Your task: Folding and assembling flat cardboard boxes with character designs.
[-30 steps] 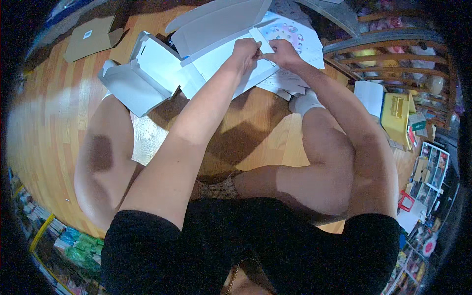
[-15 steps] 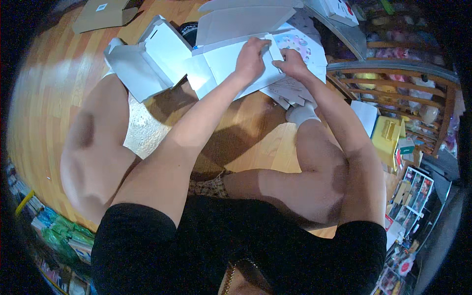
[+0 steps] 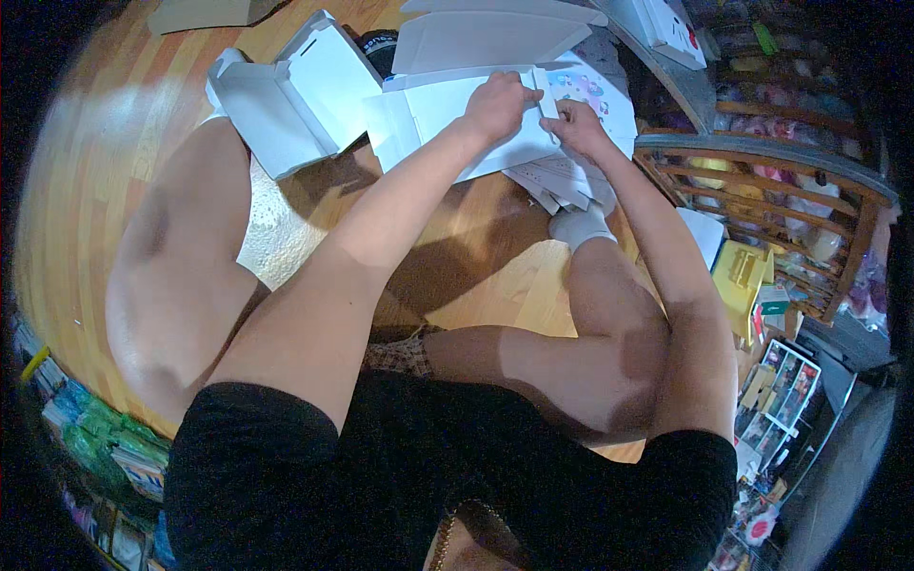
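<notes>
Far left on the warm wooden plank floor (image 3: 86,190), a half-folded white cardboard mailer box (image 3: 286,95) sits open, and beyond it, at the far edge, lies a flat brown cardboard piece (image 3: 205,11). Over on the right stands a brown wooden slatted rack (image 3: 762,200), with a yellow box (image 3: 743,281) just beside its near end. Near left, a pile of green and blue packets (image 3: 100,443) hugs the rim. Near right, colourful small cards (image 3: 776,395) crowd together.

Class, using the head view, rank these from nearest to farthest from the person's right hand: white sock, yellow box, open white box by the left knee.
1. White sock, just below the right hand.
2. Open white box, far left.
3. Yellow box, lower right.
</notes>
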Motion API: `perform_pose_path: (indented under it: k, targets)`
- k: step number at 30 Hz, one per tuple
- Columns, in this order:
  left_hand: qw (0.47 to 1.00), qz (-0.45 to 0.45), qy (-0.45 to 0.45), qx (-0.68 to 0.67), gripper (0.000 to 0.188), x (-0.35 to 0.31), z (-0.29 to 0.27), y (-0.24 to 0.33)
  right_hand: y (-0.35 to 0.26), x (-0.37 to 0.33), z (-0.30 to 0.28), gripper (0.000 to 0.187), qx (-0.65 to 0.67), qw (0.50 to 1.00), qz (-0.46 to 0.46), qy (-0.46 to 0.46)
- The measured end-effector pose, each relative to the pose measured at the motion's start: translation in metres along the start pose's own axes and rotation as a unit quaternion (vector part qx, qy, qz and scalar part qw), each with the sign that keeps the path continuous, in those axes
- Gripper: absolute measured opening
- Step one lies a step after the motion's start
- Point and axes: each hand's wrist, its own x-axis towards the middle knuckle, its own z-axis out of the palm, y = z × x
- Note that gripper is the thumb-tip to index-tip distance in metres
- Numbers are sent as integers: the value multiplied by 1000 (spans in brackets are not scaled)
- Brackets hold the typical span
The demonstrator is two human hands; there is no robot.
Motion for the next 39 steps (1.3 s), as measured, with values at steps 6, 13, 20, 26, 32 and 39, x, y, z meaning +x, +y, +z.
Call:
perform_pose_path:
  k: [6, 13, 20, 26, 32, 39]
  targets:
    - [990, 20, -48, 129, 47, -2, -4, 2, 1, 3, 6, 37, -48, 999, 5, 18]
    - [968, 80, -18, 236, 44, -10, -3, 4, -15, -2, 10, 38, -121, 991, -13, 49]
    - [961, 70, -50, 262, 49, -13, 1, 9, -31, -9, 9, 43, -187, 981, -2, 47]
    - [950, 97, -33, 295, 49, -15, 5, 2, -35, -13, 8, 39, -182, 982, -19, 49]
    - [949, 94, -77, 292, 48, -12, 4, 0, -37, -14, 11, 40, -223, 974, -11, 26]
    - [942, 95, -108, 303, 47, -7, -2, 1, -35, -15, 16, 30, -240, 969, -34, 47]
